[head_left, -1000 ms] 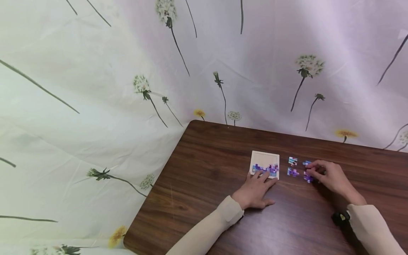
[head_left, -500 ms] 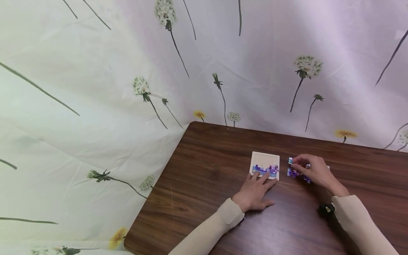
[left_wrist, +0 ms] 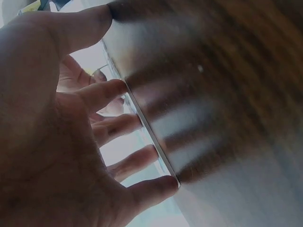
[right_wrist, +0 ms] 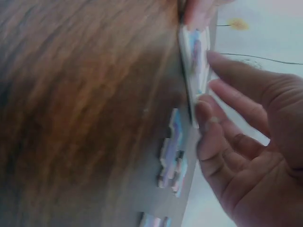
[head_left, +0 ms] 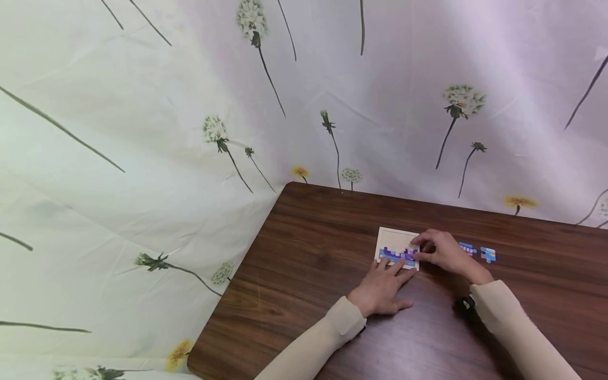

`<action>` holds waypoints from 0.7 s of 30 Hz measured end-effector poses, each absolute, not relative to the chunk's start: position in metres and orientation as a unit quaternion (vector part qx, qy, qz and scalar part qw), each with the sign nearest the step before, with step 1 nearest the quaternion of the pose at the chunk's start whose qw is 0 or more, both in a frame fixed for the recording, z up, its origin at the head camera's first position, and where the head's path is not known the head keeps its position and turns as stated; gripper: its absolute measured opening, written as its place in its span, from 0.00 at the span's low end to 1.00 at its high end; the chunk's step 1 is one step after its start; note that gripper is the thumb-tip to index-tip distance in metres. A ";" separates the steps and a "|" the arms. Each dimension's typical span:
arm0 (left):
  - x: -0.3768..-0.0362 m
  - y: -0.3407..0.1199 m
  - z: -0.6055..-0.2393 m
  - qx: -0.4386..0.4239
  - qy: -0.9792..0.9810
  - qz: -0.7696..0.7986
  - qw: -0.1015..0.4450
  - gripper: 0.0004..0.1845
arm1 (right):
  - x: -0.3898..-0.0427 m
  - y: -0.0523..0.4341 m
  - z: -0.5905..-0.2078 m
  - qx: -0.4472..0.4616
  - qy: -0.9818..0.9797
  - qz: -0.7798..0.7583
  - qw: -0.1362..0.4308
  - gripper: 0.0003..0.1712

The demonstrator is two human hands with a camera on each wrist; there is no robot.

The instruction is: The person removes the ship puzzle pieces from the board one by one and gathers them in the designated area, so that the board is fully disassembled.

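A shallow white puzzle tray point(head_left: 398, 230) lies on the table, its lower part filled with joined blue and purple puzzle pieces point(head_left: 390, 255). My left hand point(head_left: 380, 289) lies spread, with fingertips along the tray's near edge; the left wrist view shows several fingers point(left_wrist: 135, 163) lined up there. At the tray's right border, my right hand point(head_left: 442, 253) pinches a small purple puzzle piece point(head_left: 412, 252) between thumb and index finger. The right wrist view shows these fingertips right at the tray's corner, the other fingers curled behind.
Right of the tray lie loose puzzle pieces point(head_left: 467, 248), one farther right point(head_left: 488, 254); my right hand partly covers the group in the head view. The dark wooden table point(head_left: 304, 237) ends at the back against a dandelion-print cloth point(head_left: 394, 105).
My right hand has moved left from the loose pieces to the tray's right border, uncovering pieces on the right. My left hand has stayed at the tray's near edge.
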State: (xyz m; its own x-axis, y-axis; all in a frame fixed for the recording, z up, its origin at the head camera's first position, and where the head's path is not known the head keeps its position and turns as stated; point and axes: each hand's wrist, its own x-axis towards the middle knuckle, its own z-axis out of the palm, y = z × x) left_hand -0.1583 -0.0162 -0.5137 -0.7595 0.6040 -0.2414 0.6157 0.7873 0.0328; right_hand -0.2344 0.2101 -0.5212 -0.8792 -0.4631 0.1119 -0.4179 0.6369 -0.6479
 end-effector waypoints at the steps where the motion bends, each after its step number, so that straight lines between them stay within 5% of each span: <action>1: -0.158 -0.016 -0.514 0.326 0.937 -0.024 0.119 0.41 | -0.235 0.209 -0.523 -0.244 0.904 -0.350 0.031 0.16; 21: -0.159 -0.017 -0.519 0.336 0.936 -0.036 0.100 0.41 | -0.240 0.202 -0.534 -0.251 0.904 -0.345 0.024 0.12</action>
State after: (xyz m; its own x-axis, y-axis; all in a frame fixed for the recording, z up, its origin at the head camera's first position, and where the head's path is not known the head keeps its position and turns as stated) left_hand -0.1586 -0.0168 -0.5186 -0.7548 0.6212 -0.2109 0.6354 0.7722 0.0003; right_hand -0.2396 0.2020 -0.5337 -0.8724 -0.4711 0.1305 -0.4383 0.6356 -0.6355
